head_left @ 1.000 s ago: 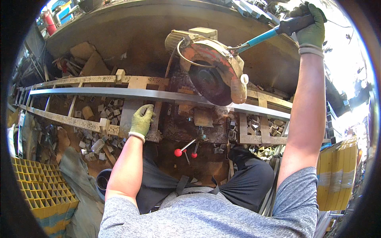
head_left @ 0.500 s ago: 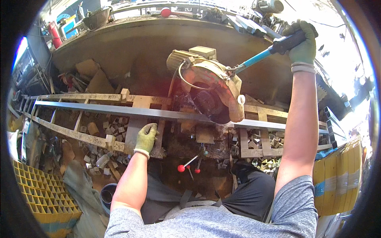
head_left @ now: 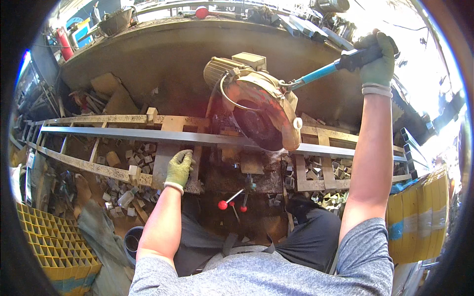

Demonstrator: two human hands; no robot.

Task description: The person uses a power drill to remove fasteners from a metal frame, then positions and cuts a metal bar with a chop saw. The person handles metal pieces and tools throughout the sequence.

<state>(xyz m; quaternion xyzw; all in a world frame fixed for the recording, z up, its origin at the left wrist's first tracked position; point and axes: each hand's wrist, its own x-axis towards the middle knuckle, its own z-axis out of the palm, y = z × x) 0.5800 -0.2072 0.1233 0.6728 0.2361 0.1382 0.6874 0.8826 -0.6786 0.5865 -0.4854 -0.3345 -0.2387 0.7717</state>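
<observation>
The long metal bar (head_left: 133,132) spans the middle of the frame, its long axis running left to right with a slight dip rightward, beneath the cut-off saw (head_left: 259,91). It lies just above the left hand (head_left: 177,168), the nearer one, whose fingers are loosely curled and apart from it; whether they hold anything cannot be told. At upper right, the right hand (head_left: 380,66) has its fingers closed around the black handle (head_left: 351,60). The right forearm (head_left: 368,153) hides part of the bar; the disc's (head_left: 253,123) contact point is hard to make out.
</observation>
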